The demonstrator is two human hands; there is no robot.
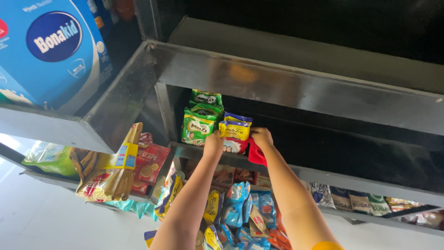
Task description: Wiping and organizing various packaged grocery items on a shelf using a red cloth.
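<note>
Fingers [257,134] of both hands (raised) grip yellow packet [235,130].

A shop: metal shelves [296,90] stocked with sachets [240,208].

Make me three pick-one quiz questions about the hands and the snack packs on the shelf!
1. Where do the green packets sit from the yellow-and-blue packet?
A left
B right
C underneath

2. What colour is the big carton at upper left?
A red
B blue
C black

3. What are the left hand and right hand doing?
A hanging free
B both on the yellow-and-blue packet
C pointing

Answers: 1 A, the green stack stands at its left side. 2 B, its faces are blue. 3 B, fingers touch the packet's two ends.
</note>
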